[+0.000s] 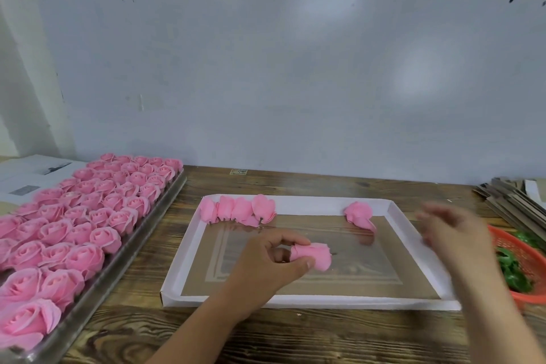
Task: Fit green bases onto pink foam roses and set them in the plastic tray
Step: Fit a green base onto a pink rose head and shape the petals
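Left hand [274, 257] pinches a pink foam rose [313, 255] over the plastic tray [295, 201]. Right hand [452, 230] blurred, fingers loosely spread, holding nothing, near orange basket [529, 260].

The right hand [452, 230] is being blurred, its fingers unreadable. At 3 o'clock, the orange basket [529, 257] is being cut off by the edge, as is the metal tray [97, 284] at 9 o'clock.
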